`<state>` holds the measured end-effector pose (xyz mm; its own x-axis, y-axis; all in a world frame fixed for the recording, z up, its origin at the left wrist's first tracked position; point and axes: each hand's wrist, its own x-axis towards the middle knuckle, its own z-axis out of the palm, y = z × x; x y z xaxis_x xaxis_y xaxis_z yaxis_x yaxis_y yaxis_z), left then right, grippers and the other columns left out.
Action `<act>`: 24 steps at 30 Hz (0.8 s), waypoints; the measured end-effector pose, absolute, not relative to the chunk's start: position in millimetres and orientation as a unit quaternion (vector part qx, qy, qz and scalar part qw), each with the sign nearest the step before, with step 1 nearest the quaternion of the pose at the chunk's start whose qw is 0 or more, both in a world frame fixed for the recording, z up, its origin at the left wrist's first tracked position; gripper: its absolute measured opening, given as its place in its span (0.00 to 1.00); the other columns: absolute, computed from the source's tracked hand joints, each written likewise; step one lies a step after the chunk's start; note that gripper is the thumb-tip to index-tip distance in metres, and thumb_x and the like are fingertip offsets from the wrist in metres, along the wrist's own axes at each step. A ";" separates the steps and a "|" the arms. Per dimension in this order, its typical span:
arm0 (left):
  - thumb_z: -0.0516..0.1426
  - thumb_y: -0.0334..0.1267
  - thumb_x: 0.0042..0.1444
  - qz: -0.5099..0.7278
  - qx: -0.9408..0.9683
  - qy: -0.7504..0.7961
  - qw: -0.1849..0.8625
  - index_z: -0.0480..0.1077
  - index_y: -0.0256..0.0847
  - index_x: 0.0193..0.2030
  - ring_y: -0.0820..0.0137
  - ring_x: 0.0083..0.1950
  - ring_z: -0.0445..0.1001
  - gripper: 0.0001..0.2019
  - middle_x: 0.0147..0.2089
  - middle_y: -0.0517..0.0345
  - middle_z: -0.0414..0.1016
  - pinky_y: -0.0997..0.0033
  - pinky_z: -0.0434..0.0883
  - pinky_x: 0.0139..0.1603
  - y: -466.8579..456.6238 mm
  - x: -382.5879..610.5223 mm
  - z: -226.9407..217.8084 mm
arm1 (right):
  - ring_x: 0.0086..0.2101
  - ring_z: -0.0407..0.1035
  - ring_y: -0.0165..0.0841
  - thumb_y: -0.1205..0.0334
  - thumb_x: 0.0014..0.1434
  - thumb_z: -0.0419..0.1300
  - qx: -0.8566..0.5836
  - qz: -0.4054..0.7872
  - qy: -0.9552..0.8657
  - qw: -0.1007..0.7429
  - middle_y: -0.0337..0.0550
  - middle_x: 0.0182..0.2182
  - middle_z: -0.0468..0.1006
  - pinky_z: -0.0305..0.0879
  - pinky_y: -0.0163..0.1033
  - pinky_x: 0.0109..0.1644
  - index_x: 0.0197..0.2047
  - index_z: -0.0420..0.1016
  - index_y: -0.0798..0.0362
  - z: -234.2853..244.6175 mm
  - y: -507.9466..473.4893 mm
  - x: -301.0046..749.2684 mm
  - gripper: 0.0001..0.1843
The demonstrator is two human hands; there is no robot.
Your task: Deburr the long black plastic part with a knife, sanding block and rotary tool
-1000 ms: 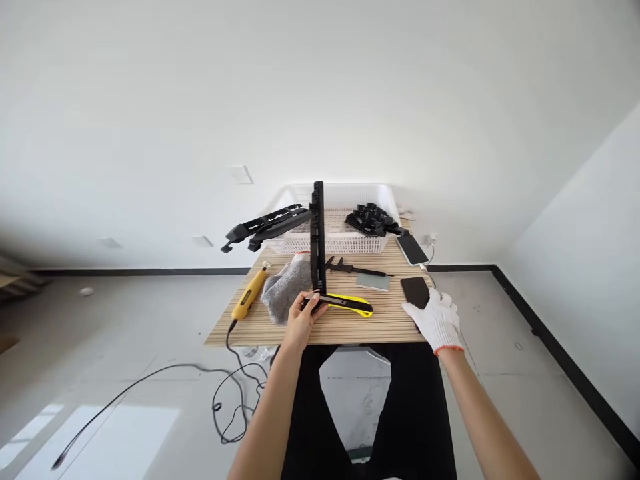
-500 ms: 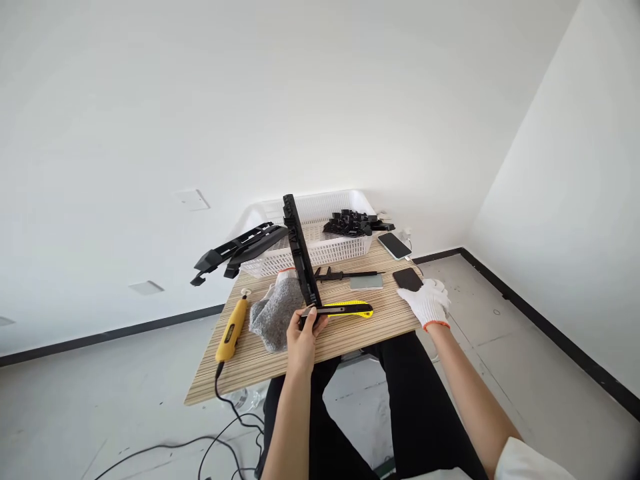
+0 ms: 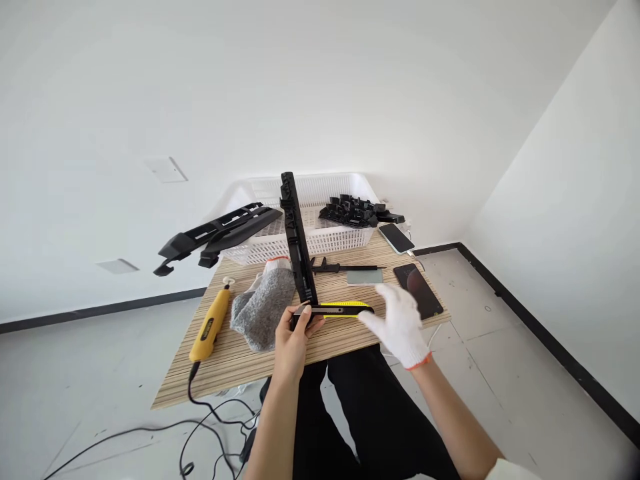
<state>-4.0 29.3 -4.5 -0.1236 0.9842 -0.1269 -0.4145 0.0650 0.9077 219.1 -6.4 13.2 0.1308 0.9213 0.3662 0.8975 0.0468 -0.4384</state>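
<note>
My left hand (image 3: pixel 294 333), bare, is closed at the foot of a long black plastic part (image 3: pixel 299 243), which stands up and leans slightly left. Its thumb lies on the left end of a black slotted strip that runs right over a yellow utility knife (image 3: pixel 346 305); I cannot tell whether strip and knife are one piece. My right hand (image 3: pixel 399 325), in a white knit glove with an orange cuff, is open over the table's front edge, thumb and fingers apart. Its thumb is close to the strip's right end. A dark phone (image 3: pixel 419 291) lies beside this hand.
On the wood-grain table (image 3: pixel 240 373) lie a corded yellow tool (image 3: pixel 212 325), a grey glove (image 3: pixel 265 310), a black caliper (image 3: pixel 345 268), a grey-green pad (image 3: pixel 365 276) and another phone (image 3: pixel 396 238). Black parts (image 3: pixel 353 211) rest on a white basket (image 3: pixel 320 239); others (image 3: pixel 220 233) overhang its left side.
My right hand has moved left off the dark phone, toward the knife, with its fingers spread. My left hand keeps its grip. The view has shifted slightly.
</note>
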 end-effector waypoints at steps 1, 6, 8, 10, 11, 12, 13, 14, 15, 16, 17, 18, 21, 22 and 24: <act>0.71 0.48 0.45 0.600 0.323 0.447 0.579 0.66 0.39 0.33 0.73 0.37 0.78 0.20 0.39 0.64 0.72 0.69 0.81 0.43 29.2 -4.0 -3.7 | 0.56 0.66 0.47 0.39 0.57 0.63 -0.658 0.054 -0.695 0.285 0.52 0.58 0.72 0.59 0.50 0.60 0.62 0.67 0.49 13.0 -2.9 209.4 0.35; 0.71 0.47 0.45 0.591 0.313 0.451 0.592 0.67 0.39 0.33 0.72 0.38 0.79 0.20 0.39 0.63 0.72 0.65 0.80 0.48 31.6 -4.2 -3.2 | 0.48 0.72 0.44 0.43 0.61 0.61 -0.568 0.127 -0.784 0.216 0.46 0.46 0.80 0.65 0.47 0.51 0.52 0.75 0.49 12.3 31.7 192.3 0.22; 0.71 0.46 0.46 0.598 0.306 0.440 0.596 0.68 0.40 0.35 0.68 0.41 0.81 0.19 0.41 0.63 0.73 0.59 0.78 0.54 32.0 -5.4 -4.6 | 0.47 0.73 0.43 0.43 0.61 0.61 -0.602 0.144 -0.748 0.240 0.45 0.46 0.80 0.66 0.45 0.49 0.52 0.75 0.48 13.4 39.7 197.8 0.22; 0.69 0.44 0.49 0.599 0.316 0.419 0.605 0.71 0.42 0.39 0.63 0.47 0.81 0.16 0.45 0.60 0.75 0.54 0.73 0.62 30.7 -7.6 -5.8 | 0.43 0.74 0.41 0.41 0.59 0.63 -0.656 0.185 -0.679 0.272 0.44 0.44 0.80 0.67 0.43 0.45 0.52 0.74 0.46 15.9 40.0 205.4 0.24; 0.69 0.42 0.50 0.593 0.327 0.407 0.613 0.72 0.43 0.42 0.61 0.51 0.80 0.16 0.47 0.59 0.76 0.52 0.69 0.65 29.6 -8.8 -6.2 | 0.41 0.75 0.40 0.40 0.57 0.64 -0.671 0.215 -0.649 0.287 0.42 0.42 0.81 0.67 0.41 0.43 0.51 0.74 0.46 17.5 37.9 209.1 0.24; 0.68 0.41 0.51 0.582 0.338 0.395 0.625 0.72 0.44 0.45 0.60 0.54 0.78 0.16 0.50 0.58 0.76 0.52 0.66 0.68 28.2 -9.9 -6.4 | 0.39 0.75 0.39 0.40 0.56 0.65 -0.674 0.246 -0.630 0.297 0.40 0.40 0.81 0.66 0.40 0.41 0.50 0.75 0.45 18.9 35.0 212.5 0.24; 0.68 0.39 0.51 0.570 0.346 0.384 0.639 0.73 0.44 0.48 0.59 0.57 0.77 0.18 0.52 0.57 0.77 0.52 0.63 0.70 26.8 -10.6 -6.3 | 0.38 0.75 0.38 0.40 0.54 0.66 -0.664 0.276 -0.626 0.303 0.38 0.37 0.81 0.66 0.39 0.39 0.47 0.76 0.45 19.9 31.8 215.5 0.23; 0.68 0.38 0.51 0.558 0.351 0.374 0.653 0.73 0.45 0.50 0.58 0.58 0.76 0.19 0.54 0.56 0.77 0.51 0.61 0.71 25.6 -10.9 -5.9 | 0.36 0.75 0.37 0.41 0.51 0.68 -0.650 0.299 -0.630 0.303 0.36 0.34 0.81 0.66 0.38 0.39 0.45 0.77 0.45 20.5 28.7 218.2 0.23; 0.69 0.37 0.50 0.549 0.350 0.366 0.665 0.73 0.45 0.50 0.57 0.59 0.76 0.20 0.55 0.55 0.77 0.51 0.60 0.71 24.7 -10.9 -5.4 | 0.35 0.75 0.36 0.41 0.49 0.68 -0.640 0.310 -0.633 0.307 0.35 0.32 0.80 0.66 0.37 0.38 0.43 0.78 0.45 20.5 26.1 220.4 0.22; 0.69 0.37 0.50 0.546 0.347 0.360 0.672 0.74 0.44 0.50 0.57 0.59 0.75 0.20 0.56 0.54 0.77 0.51 0.60 0.71 24.1 -10.4 -4.8 | 0.33 0.74 0.35 0.41 0.48 0.69 -0.637 0.312 -0.629 0.317 0.35 0.31 0.80 0.65 0.37 0.37 0.42 0.78 0.45 19.9 24.2 222.4 0.22; 0.69 0.37 0.50 0.549 0.342 0.354 0.676 0.75 0.44 0.50 0.56 0.59 0.75 0.19 0.55 0.54 0.77 0.50 0.60 0.71 24.0 -9.8 -4.2 | 0.31 0.73 0.35 0.41 0.49 0.68 -0.645 0.308 -0.615 0.334 0.35 0.29 0.79 0.65 0.37 0.35 0.42 0.78 0.46 18.9 23.0 224.1 0.22; 0.68 0.38 0.51 0.557 0.335 0.348 0.675 0.76 0.43 0.49 0.56 0.59 0.75 0.17 0.55 0.54 0.77 0.50 0.61 0.71 24.3 -9.2 -3.7 | 0.29 0.72 0.34 0.40 0.50 0.67 -0.655 0.305 -0.593 0.357 0.35 0.29 0.79 0.64 0.37 0.33 0.43 0.78 0.46 17.5 22.5 225.6 0.23; 0.66 0.44 0.55 0.571 0.314 0.338 0.679 0.77 0.40 0.48 0.56 0.61 0.74 0.16 0.54 0.51 0.78 0.52 0.64 0.69 26.6 -8.5 -2.6 | 0.22 0.67 0.31 0.41 0.53 0.65 -0.646 0.340 -0.579 0.362 0.35 0.26 0.77 0.61 0.36 0.27 0.44 0.78 0.47 13.7 23.8 228.8 0.22; 0.65 0.46 0.56 0.569 0.305 0.336 0.686 0.78 0.39 0.49 0.55 0.62 0.73 0.17 0.54 0.49 0.77 0.52 0.65 0.68 27.4 -8.8 -2.0 | 0.23 0.68 0.31 0.42 0.52 0.66 -0.629 0.348 -0.608 0.337 0.35 0.26 0.78 0.62 0.36 0.28 0.42 0.78 0.47 13.0 24.6 229.3 0.21; 0.61 0.52 0.59 0.562 0.281 0.324 0.707 0.78 0.36 0.49 0.54 0.63 0.71 0.21 0.55 0.45 0.77 0.53 0.67 0.67 28.8 -9.6 -0.5 | 0.29 0.72 0.34 0.42 0.49 0.68 -0.621 0.318 -0.649 0.302 0.37 0.29 0.80 0.64 0.37 0.33 0.40 0.79 0.46 12.4 25.5 229.5 0.20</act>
